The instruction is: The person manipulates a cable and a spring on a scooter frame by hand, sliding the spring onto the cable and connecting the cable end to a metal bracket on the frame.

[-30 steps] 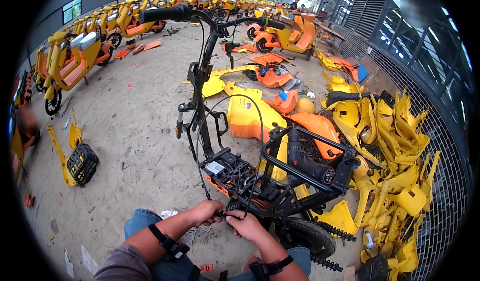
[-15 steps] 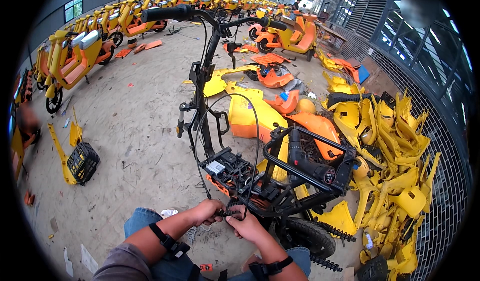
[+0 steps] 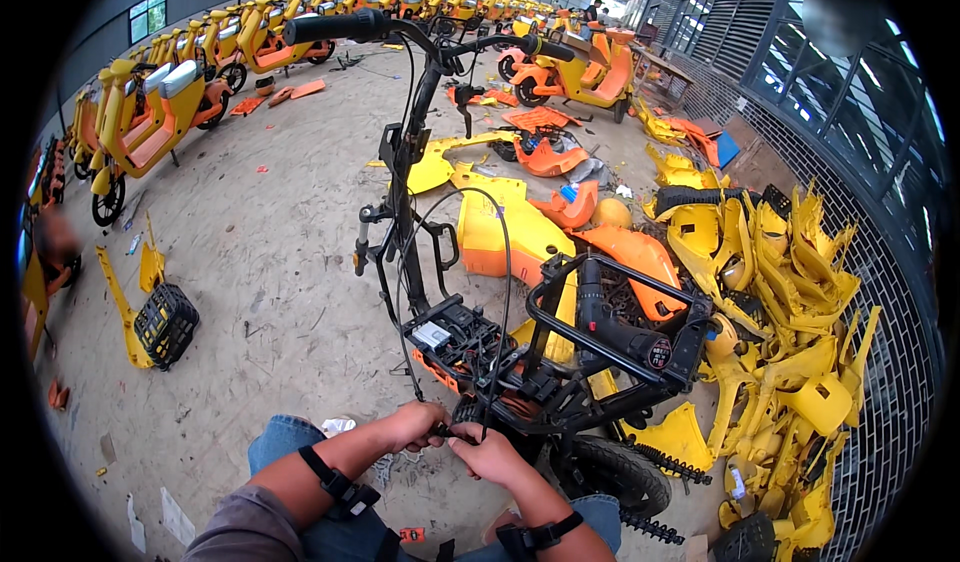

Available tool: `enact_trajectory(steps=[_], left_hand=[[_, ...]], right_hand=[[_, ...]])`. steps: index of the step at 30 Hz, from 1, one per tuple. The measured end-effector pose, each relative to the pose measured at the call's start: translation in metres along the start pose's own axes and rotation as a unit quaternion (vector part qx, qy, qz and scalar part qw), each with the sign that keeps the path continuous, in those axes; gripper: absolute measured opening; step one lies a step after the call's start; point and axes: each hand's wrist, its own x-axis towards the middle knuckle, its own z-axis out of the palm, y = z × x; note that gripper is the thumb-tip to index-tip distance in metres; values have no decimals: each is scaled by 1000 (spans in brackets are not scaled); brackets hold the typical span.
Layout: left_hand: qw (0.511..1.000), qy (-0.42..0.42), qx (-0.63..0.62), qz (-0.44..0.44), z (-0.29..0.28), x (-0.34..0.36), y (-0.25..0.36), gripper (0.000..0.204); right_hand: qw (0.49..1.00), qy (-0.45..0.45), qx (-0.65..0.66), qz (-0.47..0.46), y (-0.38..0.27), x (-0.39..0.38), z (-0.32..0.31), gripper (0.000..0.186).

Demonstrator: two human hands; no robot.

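Note:
My left hand (image 3: pixel 420 424) and my right hand (image 3: pixel 480 452) meet low in the centre, both closed on a small black fitting (image 3: pixel 446 431) on dark cables; its exact form is hard to make out. Above them stands a stripped scooter frame (image 3: pixel 403 212) with handlebars (image 3: pixel 330 29), loops of black cable and exposed electronics (image 3: pixel 433 333). A black tubular rear frame (image 3: pixel 575 402) extends to the right, over a wheel (image 3: pixel 637 479) and beside coiled springs (image 3: pixel 670 459).
Yellow body panels (image 3: pixel 815 392) are heaped along the brick wall on the right; orange panels (image 3: pixel 630 262) lie behind the frame. Rows of yellow scooters (image 3: pixel 140 142) fill the left and back. A yellow piece with a black basket (image 3: pixel 165 327) lies at left. People (image 3: pixel 592 12) are far back.
My right hand has shifted very slightly and the cable loop above it sits a little further left. Both hands stay closed at the same fitting.

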Motion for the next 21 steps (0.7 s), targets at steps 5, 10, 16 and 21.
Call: enact_trajectory(steps=[5, 10, 16, 21], left_hand=[[1000, -15, -17, 9, -2, -3, 4, 22], [1000, -15, 1, 6, -2, 1, -2, 23], [1000, 0, 1, 3, 2, -3, 2, 23], [1000, -8, 13, 7, 0, 0, -1, 23]], right_hand=[[998, 33, 31, -34, 3, -1, -1, 34], [1000, 22, 8, -20, -1, -2, 1, 34], [998, 36, 17, -40, 6, 1, 0, 34], [1000, 22, 2, -13, 4, 0, 0, 35]])
